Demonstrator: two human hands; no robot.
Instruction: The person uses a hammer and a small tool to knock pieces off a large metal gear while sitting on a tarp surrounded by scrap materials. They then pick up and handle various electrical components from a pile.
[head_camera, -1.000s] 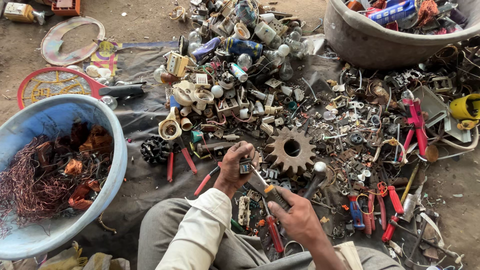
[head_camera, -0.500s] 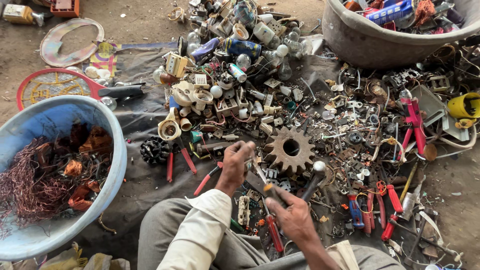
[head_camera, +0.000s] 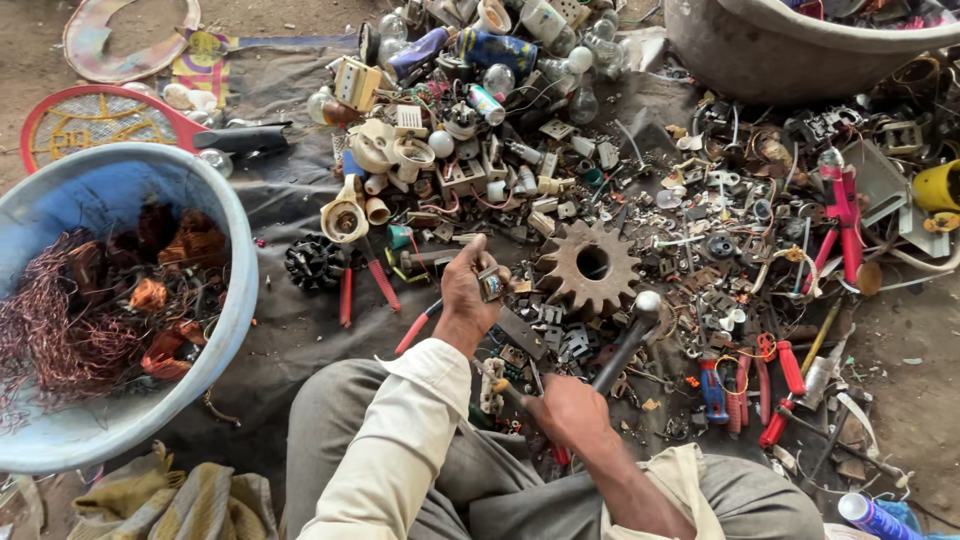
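My left hand (head_camera: 462, 300) is shut on a small square metal part (head_camera: 490, 283), holding it upright over a dark metal block on the ground sheet. My right hand (head_camera: 570, 412) grips the handle of a hammer (head_camera: 625, 345); its rounded steel head is lifted to the right of the part, a short way from it. A rusty toothed gear (head_camera: 588, 265) lies just beyond both hands. My knees in grey trousers fill the bottom of the view.
A blue basin (head_camera: 215, 330) at left holds copper wire (head_camera: 60, 330) and coils. A grey tub (head_camera: 760, 60) stands at the top right. Scrap, bulbs, sockets, red-handled pliers (head_camera: 360, 290) and screwdrivers (head_camera: 785, 370) cover the dark sheet (head_camera: 290, 340). A red racket (head_camera: 90, 120) lies at far left.
My right hand has drawn back toward my lap and the hammer head has swung away to the right of the part. My left hand keeps the part in the same place.
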